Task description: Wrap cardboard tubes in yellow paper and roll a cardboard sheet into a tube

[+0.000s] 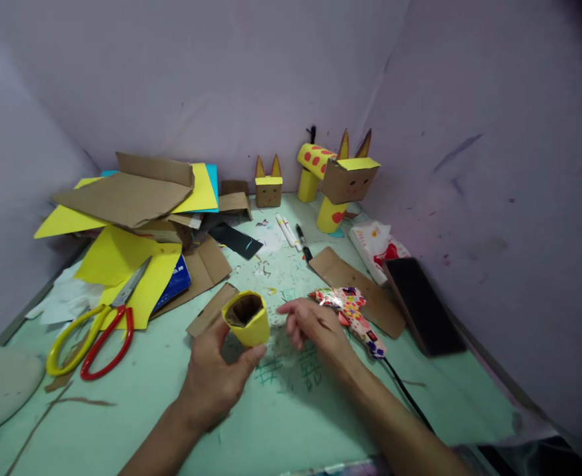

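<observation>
My left hand [216,377] is closed round a short yellow cardboard tube [254,330], its brown hollow end tilted up toward me. To the right of the tube, my right hand [315,327] holds nothing that I can see. Its index finger points at the tube without touching it, and the other fingers are loosely curled. A flower-patterned glue gun [355,314] with a black cord lies just beyond my right hand. Behind the tube lies a strip of brown cardboard [211,311].
Scissors [122,301] with yellow and red handles lie at left, below stacked cardboard [127,195] and yellow paper. A spotted paper animal [347,178] and a small cardboard animal head [269,192] stand at the back. Markers [285,231], a tissue pack [370,241] and a phone [422,304] lie around.
</observation>
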`<state>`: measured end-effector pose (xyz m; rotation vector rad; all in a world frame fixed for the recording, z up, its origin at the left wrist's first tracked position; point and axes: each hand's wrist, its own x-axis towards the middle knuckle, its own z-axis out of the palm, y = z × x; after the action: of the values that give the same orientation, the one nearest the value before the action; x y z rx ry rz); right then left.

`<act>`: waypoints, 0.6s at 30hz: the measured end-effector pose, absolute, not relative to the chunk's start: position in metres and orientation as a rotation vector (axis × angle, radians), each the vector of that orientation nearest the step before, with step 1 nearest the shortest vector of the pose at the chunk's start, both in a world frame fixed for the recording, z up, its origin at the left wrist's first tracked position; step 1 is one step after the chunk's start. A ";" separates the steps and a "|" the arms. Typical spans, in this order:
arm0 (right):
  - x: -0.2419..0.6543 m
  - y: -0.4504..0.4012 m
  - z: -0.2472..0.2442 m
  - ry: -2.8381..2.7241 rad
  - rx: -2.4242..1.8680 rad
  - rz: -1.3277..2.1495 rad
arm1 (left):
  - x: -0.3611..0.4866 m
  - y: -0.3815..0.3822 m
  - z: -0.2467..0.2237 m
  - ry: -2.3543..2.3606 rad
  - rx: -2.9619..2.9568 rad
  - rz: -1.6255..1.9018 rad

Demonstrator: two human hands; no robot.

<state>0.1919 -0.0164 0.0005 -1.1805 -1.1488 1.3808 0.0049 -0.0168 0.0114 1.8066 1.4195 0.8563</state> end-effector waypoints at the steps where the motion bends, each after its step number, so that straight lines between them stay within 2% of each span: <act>1: 0.193 -0.017 0.002 -1.232 -1.131 1.224 | 0.007 -0.018 0.011 1.414 1.757 0.822; 3: 0.193 -0.020 0.006 -1.369 -1.015 1.122 | 0.012 -0.020 0.009 1.368 1.733 0.773; 11: 0.174 -0.022 -0.002 -1.330 -1.009 1.414 | 0.025 -0.023 -0.004 1.190 1.785 0.667; 18: 0.174 -0.019 -0.015 -1.319 -0.971 1.468 | 0.005 -0.021 0.005 1.104 2.057 0.736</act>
<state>0.1744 -0.0193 -0.0146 -0.9711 -1.3185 1.4681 0.0047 -0.0214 0.0054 2.0566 1.1036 0.7356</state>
